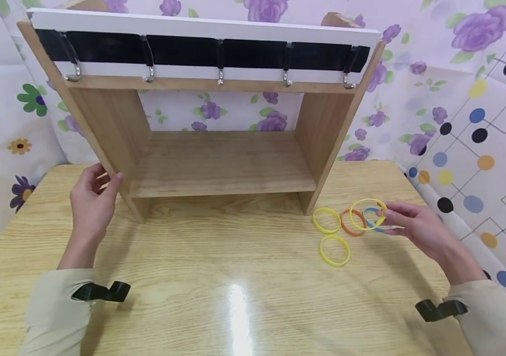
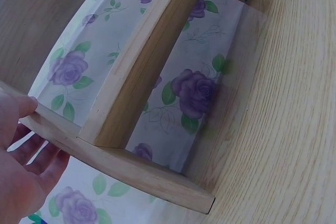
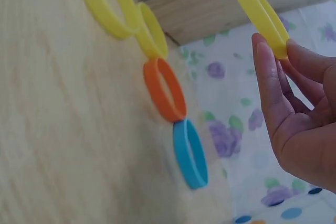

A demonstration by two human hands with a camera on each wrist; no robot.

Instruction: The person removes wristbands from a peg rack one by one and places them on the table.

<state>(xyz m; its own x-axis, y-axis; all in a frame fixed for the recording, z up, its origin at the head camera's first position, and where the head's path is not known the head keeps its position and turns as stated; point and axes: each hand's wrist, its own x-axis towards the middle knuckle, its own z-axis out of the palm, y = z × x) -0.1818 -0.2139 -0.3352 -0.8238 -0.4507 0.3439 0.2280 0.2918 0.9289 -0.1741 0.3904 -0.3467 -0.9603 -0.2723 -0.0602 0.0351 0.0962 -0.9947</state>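
Note:
Between thumb and fingers, my right hand (image 1: pixel 422 228) pinches a yellow silicone wristband (image 3: pixel 261 17), raised above the table. Below it lie an orange wristband (image 3: pixel 164 89) and a blue wristband (image 3: pixel 190 154), end to end. Two more yellow wristbands (image 1: pixel 326 220) (image 1: pixel 335 250) lie to their left. My left hand (image 1: pixel 93 200) grips the front edge of the left side panel (image 2: pixel 121 169) of a wooden shelf (image 1: pixel 226 163), thumb on the inner side. Along the shelf's top front runs a black strip with several metal hooks (image 1: pixel 220 74), all bare.
The shelf stands at the back of the wood-grain table (image 1: pixel 182 277). Flowered cloth (image 1: pixel 431 99) hangs behind it, and dotted cloth (image 1: pixel 493 163) borders the right side. A dark camera mount sits on each sleeve.

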